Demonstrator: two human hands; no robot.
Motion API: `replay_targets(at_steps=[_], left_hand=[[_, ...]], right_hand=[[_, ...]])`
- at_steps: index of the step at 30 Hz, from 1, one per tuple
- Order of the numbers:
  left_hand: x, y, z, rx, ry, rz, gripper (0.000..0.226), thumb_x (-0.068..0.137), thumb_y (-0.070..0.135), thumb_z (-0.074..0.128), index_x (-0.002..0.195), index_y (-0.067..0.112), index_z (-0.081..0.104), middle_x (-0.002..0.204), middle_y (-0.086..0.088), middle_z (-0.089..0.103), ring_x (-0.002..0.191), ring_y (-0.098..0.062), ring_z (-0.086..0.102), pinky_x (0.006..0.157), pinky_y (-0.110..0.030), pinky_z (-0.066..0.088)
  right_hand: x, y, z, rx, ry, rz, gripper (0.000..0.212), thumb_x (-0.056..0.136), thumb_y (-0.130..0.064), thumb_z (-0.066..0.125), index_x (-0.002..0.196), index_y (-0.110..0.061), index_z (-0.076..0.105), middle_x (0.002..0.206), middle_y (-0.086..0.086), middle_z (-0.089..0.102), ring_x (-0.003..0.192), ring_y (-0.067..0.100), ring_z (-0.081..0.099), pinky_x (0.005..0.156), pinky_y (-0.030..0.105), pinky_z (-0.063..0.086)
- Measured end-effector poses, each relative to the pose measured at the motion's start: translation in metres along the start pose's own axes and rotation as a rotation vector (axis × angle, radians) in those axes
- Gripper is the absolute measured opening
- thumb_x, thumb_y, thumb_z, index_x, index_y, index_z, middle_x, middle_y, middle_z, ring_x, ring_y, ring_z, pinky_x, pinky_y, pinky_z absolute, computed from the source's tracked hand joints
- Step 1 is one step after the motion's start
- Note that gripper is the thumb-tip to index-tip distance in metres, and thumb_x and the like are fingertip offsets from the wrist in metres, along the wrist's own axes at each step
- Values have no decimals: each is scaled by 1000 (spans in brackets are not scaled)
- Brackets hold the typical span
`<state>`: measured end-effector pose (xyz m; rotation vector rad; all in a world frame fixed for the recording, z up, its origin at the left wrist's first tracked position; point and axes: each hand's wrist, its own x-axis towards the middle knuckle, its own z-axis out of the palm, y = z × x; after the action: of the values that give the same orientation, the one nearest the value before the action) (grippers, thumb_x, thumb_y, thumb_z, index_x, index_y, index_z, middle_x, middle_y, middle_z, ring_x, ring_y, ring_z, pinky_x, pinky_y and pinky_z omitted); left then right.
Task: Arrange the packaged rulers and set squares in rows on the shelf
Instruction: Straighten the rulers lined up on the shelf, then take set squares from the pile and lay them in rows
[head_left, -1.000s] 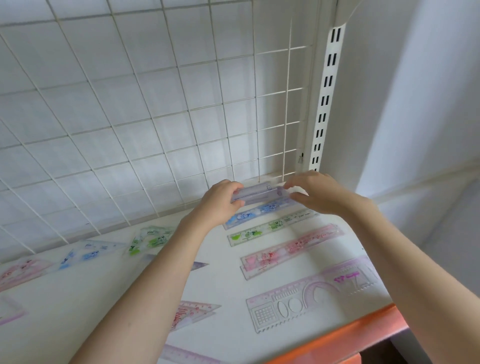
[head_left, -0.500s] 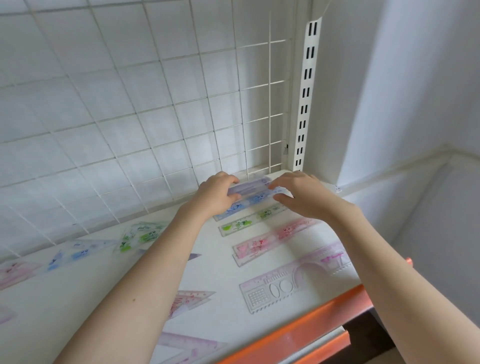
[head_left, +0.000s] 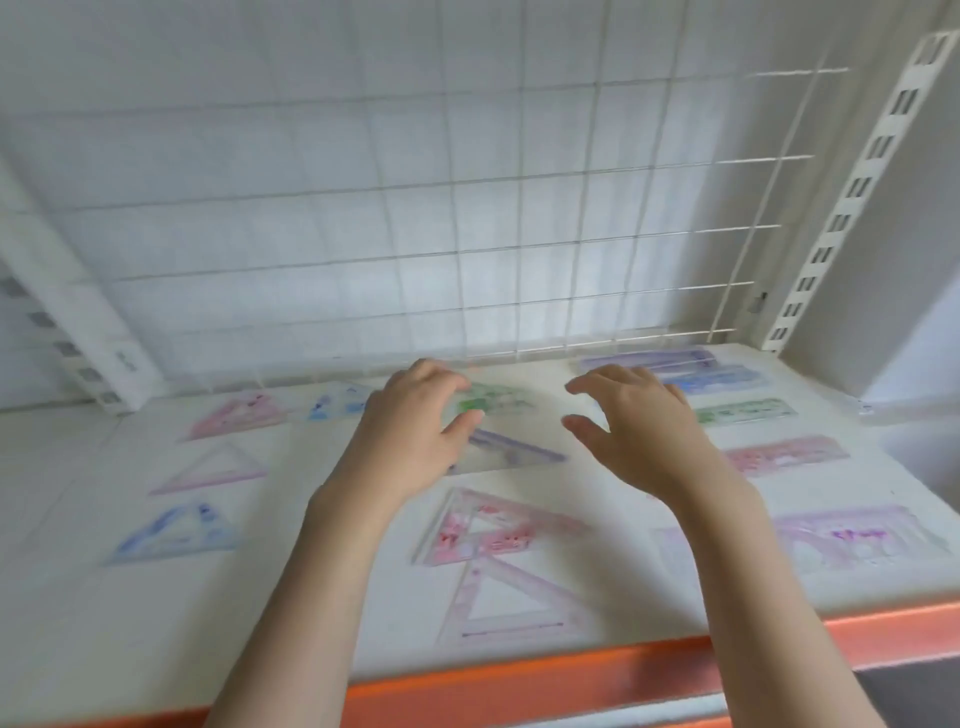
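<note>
- Shelf (head_left: 78, 613): white top, orange front edge; frame blurry.
- Set squares left of the green set square (head_left: 496, 402): pink (head_left: 236, 415), blue (head_left: 179, 530).
- Left hand (head_left: 410, 431): fingers loosely curled over the green set square's left end; contact unclear.
- Right hand (head_left: 639, 426): just right of it, fingers spread, holding nothing.
- Rulers in a column further right: purple (head_left: 649, 359) at back, green (head_left: 745, 410), pink (head_left: 784, 453).
</note>
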<state>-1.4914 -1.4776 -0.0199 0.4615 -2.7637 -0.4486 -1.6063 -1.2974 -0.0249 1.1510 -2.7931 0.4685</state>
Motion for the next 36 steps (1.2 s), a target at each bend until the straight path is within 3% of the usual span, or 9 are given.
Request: replay_targets(at_steps=[6, 20, 31, 34, 36], left_hand=[[-67, -77, -40, 128, -24, -126, 41, 92, 40, 51, 128, 22, 53, 142, 3, 40, 131, -19, 37, 105, -34, 32], [-199, -274, -141, 11, -120, -252, 37, 91, 36, 54, 122, 18, 57, 127, 3, 55, 120, -18, 48, 101, -39, 38], [-264, -362, -201, 3, -23, -435, 28, 91, 24, 58, 116, 13, 61, 111, 1, 61, 108, -17, 55, 92, -30, 43], [-281, -374, -210, -3, -90, -504, 13, 87, 27, 63, 98, 19, 66, 94, 7, 60, 96, -14, 59, 84, -29, 47], [-289, -376, -214, -16, -178, -527, 15, 86, 34, 65, 96, 23, 67, 96, 11, 60, 95, -11, 58, 85, -29, 47]], right_hand=[[-7, -108, 13, 44, 3, -111, 41, 93, -40, 50, 132, -28, 49, 135, -9, 48, 126, 20, 37, 101, 36, 28], [-40, -363, 98, 172, -144, -246, 36, 94, -37, 50, 129, -30, 51, 133, -11, 49, 126, 17, 37, 98, 33, 29], [-33, -468, 123, 214, -296, -403, 32, 91, -36, 56, 122, -27, 57, 111, -5, 58, 106, 15, 50, 94, 31, 41], [-31, -484, 127, 209, -328, -454, 31, 92, -36, 55, 121, -26, 58, 110, -5, 58, 105, 15, 51, 93, 30, 42], [-30, -491, 129, 219, -335, -474, 31, 92, -37, 55, 121, -26, 58, 111, -5, 59, 104, 15, 52, 93, 32, 43]])
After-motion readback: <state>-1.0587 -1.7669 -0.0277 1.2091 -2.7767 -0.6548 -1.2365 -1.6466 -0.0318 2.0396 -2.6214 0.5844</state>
